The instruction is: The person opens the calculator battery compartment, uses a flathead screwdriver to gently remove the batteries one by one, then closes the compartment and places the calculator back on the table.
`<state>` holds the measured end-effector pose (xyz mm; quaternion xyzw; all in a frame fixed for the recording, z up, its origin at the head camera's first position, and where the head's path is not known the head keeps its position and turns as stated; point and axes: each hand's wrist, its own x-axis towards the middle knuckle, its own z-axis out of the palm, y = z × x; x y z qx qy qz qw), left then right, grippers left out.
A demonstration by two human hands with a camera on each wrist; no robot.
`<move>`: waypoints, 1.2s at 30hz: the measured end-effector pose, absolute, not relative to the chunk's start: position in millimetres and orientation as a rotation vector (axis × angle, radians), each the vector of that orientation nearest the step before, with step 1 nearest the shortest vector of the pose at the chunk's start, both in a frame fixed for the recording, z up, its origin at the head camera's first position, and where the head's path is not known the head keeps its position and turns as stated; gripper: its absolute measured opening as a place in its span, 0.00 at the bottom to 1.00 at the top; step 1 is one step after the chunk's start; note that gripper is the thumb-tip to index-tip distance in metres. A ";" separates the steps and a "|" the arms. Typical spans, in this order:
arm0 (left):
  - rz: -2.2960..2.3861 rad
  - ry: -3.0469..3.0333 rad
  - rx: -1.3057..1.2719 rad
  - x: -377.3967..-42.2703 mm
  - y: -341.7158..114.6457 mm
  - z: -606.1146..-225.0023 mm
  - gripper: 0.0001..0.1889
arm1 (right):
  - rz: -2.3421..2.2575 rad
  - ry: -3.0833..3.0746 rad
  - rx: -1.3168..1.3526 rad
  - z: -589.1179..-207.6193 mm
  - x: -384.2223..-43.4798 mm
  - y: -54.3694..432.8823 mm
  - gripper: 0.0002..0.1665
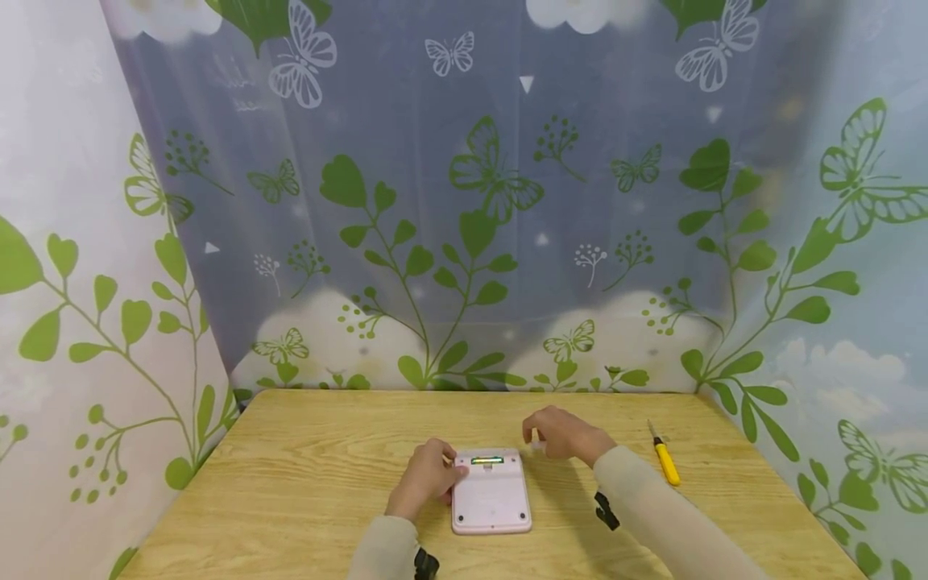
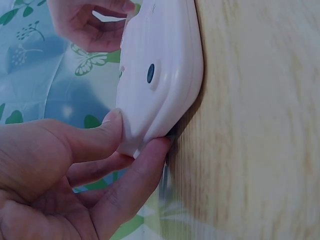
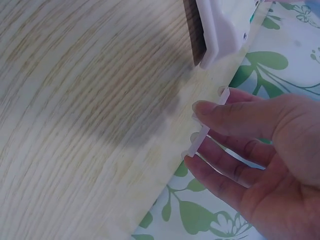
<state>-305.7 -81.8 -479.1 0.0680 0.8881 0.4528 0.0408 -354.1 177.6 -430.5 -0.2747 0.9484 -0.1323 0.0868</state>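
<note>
Back up on the table (image 1: 304,491) lies the pink device (image 1: 493,499), its far left corner gripped between thumb and bent fingers of the left hand (image 1: 428,475). What looks like a battery (image 1: 487,461) is exposed in the slot! Just beside, clear of the device, a small pale cover (image 3: 199,141) is pinched by the right hand (image 1: 561,435), fingers partly curled. The cover is being handled, it seems; whether for fitting cannot be told. If so, its tabs must be lined up with the slot, the device held steady.

left sleeve (image 1: 383,549): cream | right sleeve (image 1: 670,515): cream | left wrist piece (image 1: 426,564): black | right wrist piece (image 1: 606,511): black
</note>
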 end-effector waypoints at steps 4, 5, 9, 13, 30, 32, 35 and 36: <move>1.388 2.715 0.207 -305.2 -81.8 -480.1 0.15 | -0.389 2.808 -0.837 -430.5 -355.0 181.4 0.24; 1.389 2.715 0.206 -305.2 -81.8 -480.3 0.14 | -0.391 2.806 -0.839 -429.8 -354.9 182.4 0.23; 1.398 2.710 0.205 -305.7 -81.7 -480.5 0.14 | -0.388 2.817 -0.831 -430.5 -357.1 185.8 0.22; 1.406 2.702 0.205 -305.5 -81.8 -480.1 0.14 | -0.384 2.830 -0.778 -436.8 -360.7 189.4 0.23; 1.390 2.702 0.185 -304.8 -81.8 -478.3 0.15 | -0.419 2.837 -0.689 -444.3 -369.4 199.4 0.24; 1.391 2.704 0.190 -305.0 -81.9 -478.4 0.15 | -0.426 2.843 -0.680 -444.5 -369.3 200.6 0.24; 1.390 2.705 0.193 -305.1 -81.8 -478.2 0.14 | -0.418 2.855 -0.656 -445.9 -370.2 202.5 0.23; 1.390 2.705 0.193 -305.3 -81.8 -478.3 0.15 | -0.418 2.859 -0.650 -446.5 -370.6 203.0 0.23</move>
